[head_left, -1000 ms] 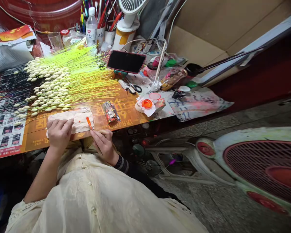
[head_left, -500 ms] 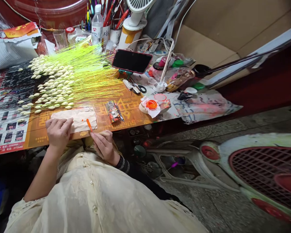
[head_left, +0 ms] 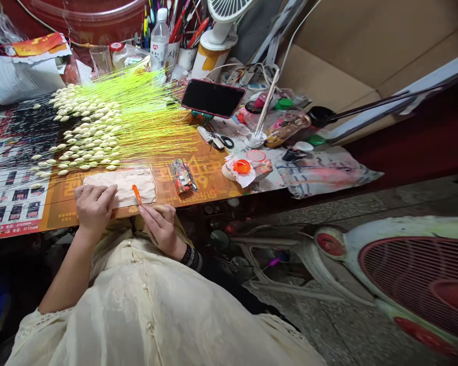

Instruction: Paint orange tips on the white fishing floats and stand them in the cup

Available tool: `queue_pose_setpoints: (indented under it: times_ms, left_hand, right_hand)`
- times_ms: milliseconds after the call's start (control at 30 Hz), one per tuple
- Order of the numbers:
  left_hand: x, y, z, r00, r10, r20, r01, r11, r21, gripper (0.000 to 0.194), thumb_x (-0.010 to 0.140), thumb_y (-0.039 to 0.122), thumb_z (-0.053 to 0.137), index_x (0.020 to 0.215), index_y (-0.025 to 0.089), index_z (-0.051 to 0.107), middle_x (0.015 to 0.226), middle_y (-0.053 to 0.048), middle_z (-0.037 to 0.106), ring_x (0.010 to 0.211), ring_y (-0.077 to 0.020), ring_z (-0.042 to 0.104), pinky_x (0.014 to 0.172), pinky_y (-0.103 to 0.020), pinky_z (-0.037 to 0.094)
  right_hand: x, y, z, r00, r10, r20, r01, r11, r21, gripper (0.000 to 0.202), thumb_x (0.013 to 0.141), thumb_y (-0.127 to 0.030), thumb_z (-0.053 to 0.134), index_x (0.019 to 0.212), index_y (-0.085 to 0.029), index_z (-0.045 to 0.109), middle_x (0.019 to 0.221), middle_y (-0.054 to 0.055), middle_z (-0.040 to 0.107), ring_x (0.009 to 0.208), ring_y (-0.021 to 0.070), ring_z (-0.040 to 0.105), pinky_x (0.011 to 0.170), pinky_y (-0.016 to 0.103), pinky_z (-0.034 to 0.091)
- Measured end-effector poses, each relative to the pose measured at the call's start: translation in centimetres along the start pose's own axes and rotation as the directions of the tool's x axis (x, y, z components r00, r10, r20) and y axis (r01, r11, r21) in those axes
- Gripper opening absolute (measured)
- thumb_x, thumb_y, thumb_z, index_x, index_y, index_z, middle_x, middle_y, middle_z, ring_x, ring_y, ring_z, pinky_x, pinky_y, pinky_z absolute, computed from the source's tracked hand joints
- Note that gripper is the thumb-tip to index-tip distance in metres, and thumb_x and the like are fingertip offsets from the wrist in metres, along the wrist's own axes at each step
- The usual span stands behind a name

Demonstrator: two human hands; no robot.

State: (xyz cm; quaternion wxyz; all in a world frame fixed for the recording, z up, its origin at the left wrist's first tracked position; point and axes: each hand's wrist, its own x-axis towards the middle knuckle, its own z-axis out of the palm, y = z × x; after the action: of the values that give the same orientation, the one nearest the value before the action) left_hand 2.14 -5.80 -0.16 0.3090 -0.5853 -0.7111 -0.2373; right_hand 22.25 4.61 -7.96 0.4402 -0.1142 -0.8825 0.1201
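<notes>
A pale, wrinkled sheet (head_left: 125,184) lies flat at the table's near edge. On its left end rests my left hand (head_left: 93,206), the fingers bent down and drawn together; what is under the fingertips, if anything, is hidden. My right hand (head_left: 161,227), with a dark band at the wrist, pinches a thin stick with an orange end (head_left: 137,194). That end points away from me, over the sheet's right part. Right of the sheet lies a small paint-smeared block (head_left: 182,177). Farther right stands a tub of orange paint (head_left: 241,166), white paper around its rim.
Many pale buds (head_left: 91,134) on yellow-green wires (head_left: 148,112) cover the table's left and middle. A phone (head_left: 212,98) leans on a stand behind, near scissors (head_left: 227,142). At the back stand a bottle (head_left: 159,40) and a small fan (head_left: 223,20). A larger fan (head_left: 412,279) stands right.
The orange end has shifted slightly left and farther over the sheet, where an orange spot showed before. My left hand stays on the sheet. The whole view has shifted a little.
</notes>
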Motion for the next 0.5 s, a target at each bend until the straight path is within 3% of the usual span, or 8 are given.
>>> queue_pose_setpoints:
  times_ms: [367,500]
  left_hand:
    - [-0.47,-0.31,0.17,0.998,-0.051,0.033,0.052,0.999,-0.01,0.018,0.097,0.027,0.062,0.109,0.028,0.075,0.087,-0.003,0.075,0.082,-0.0193,0.06,0.084,-0.04,0.034]
    - [-0.62,-0.33,0.15,0.996,-0.07,0.052,0.071,0.997,-0.014,0.019,0.098,0.028,0.06,0.109,0.028,0.075,0.087,-0.003,0.075,0.082,-0.0201,0.06,0.085,-0.041,0.034]
  right_hand:
    - [-0.27,0.18,0.0,1.0,0.012,0.0,-0.012,1.0,0.012,0.057,0.099,-0.014,0.052,0.155,-0.023,0.043,0.13,0.01,0.071,0.111,0.0221,0.061,0.102,0.043,0.044]
    - [-0.24,0.22,-0.11,0.998,-0.018,-0.054,0.021,0.998,0.055,0.063,0.098,-0.013,0.057,0.158,-0.022,0.039,0.126,0.009,0.073,0.109,0.0215,0.06,0.102,0.042,0.045]
